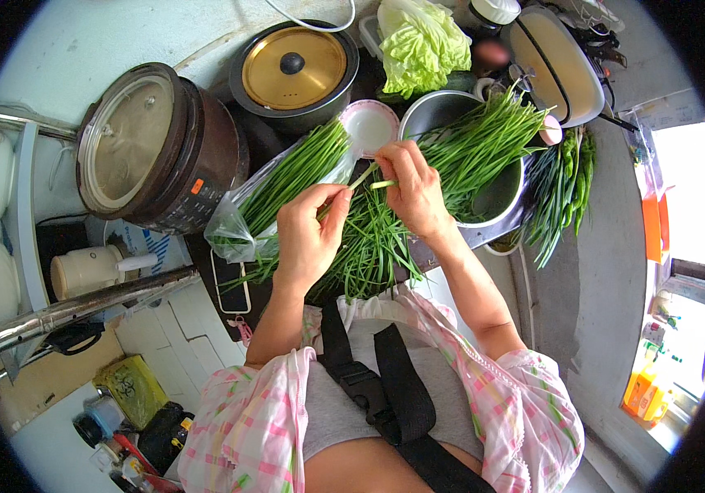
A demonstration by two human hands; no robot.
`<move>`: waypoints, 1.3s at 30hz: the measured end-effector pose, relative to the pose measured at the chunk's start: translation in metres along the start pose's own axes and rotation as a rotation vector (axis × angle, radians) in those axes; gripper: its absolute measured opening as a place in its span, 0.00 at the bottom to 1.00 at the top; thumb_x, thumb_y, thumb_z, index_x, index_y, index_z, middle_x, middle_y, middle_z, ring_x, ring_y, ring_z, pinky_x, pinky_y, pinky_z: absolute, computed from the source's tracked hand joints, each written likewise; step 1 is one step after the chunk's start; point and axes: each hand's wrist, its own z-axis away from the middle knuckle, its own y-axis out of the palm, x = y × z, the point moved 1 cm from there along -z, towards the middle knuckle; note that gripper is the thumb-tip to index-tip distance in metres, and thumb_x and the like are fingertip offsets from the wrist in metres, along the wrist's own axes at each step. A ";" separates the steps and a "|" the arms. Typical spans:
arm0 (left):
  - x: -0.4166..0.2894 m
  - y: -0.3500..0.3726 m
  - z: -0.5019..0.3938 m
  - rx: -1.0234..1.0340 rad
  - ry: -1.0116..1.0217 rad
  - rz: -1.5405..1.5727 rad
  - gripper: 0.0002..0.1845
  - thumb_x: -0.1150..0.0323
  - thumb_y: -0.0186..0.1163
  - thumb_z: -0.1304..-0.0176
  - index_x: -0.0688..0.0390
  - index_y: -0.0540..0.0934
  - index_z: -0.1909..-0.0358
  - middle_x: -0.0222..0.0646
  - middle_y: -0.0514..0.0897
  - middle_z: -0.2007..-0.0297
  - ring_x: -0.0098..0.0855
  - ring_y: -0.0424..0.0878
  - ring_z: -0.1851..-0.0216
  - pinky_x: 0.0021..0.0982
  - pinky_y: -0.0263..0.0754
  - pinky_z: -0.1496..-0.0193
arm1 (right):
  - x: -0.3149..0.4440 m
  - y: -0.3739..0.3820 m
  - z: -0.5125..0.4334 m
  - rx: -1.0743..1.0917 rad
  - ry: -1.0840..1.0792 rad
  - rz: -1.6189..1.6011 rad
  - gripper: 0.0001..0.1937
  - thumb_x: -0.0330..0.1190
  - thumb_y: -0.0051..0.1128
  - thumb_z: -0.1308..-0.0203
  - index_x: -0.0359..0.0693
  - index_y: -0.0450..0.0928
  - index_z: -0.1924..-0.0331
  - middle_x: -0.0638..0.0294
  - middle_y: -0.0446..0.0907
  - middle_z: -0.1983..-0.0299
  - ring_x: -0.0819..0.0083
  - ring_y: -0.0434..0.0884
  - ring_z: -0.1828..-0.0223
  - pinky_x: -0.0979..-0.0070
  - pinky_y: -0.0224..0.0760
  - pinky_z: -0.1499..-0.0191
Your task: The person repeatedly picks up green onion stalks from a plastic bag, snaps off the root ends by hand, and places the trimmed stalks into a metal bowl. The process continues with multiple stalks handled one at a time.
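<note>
Between finger and thumb, my left hand (314, 231) pinches a thin pale green stalk (361, 179). The fingertips of my right hand (415, 188) meet the stalk's upper end, and a short green piece (383, 184) sticks out from that hand. Beneath both hands lies a loose heap of garlic chives (371, 246). To the left, a bundle of chives (297, 179) rests in a clear plastic bag (235, 225). At the right, a metal pot (429, 111) holds more long chives (482, 154), which spill over its rim.
A pink-rimmed bowl (369, 128) stands behind my hands. Farther back are a gold-lidded pot (294, 68) and a lettuce (423, 46). A brown electric cooker (161, 148) is at left, with a phone (230, 283) near the table edge. Green peppers (577, 172) lie at right.
</note>
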 end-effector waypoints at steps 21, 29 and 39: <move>0.045 0.013 -0.003 0.530 -0.713 1.162 0.13 0.63 0.49 0.37 0.65 0.75 0.66 0.21 0.68 0.80 0.10 0.56 0.87 0.13 0.49 0.86 | 0.000 -0.008 0.023 0.274 0.889 -1.084 0.10 0.31 0.53 0.43 0.34 0.78 0.61 0.67 0.78 0.72 0.83 0.70 0.76 0.84 0.62 0.72; 0.044 0.020 0.000 0.551 -0.691 1.177 0.12 0.63 0.49 0.37 0.62 0.73 0.67 0.20 0.65 0.81 0.10 0.54 0.88 0.13 0.46 0.87 | 0.005 0.004 0.019 -0.042 0.649 -0.860 0.05 0.27 0.60 0.50 0.34 0.79 0.75 0.69 0.76 0.77 0.84 0.71 0.76 0.86 0.64 0.70; 0.025 0.018 -0.001 0.045 0.063 0.117 0.08 0.70 0.56 0.43 0.66 0.79 0.66 0.35 0.79 0.79 0.26 0.75 0.80 0.24 0.67 0.76 | 0.011 -0.004 0.016 0.028 0.659 -0.578 0.07 0.27 0.58 0.48 0.36 0.72 0.77 0.72 0.71 0.80 0.88 0.63 0.80 0.86 0.55 0.78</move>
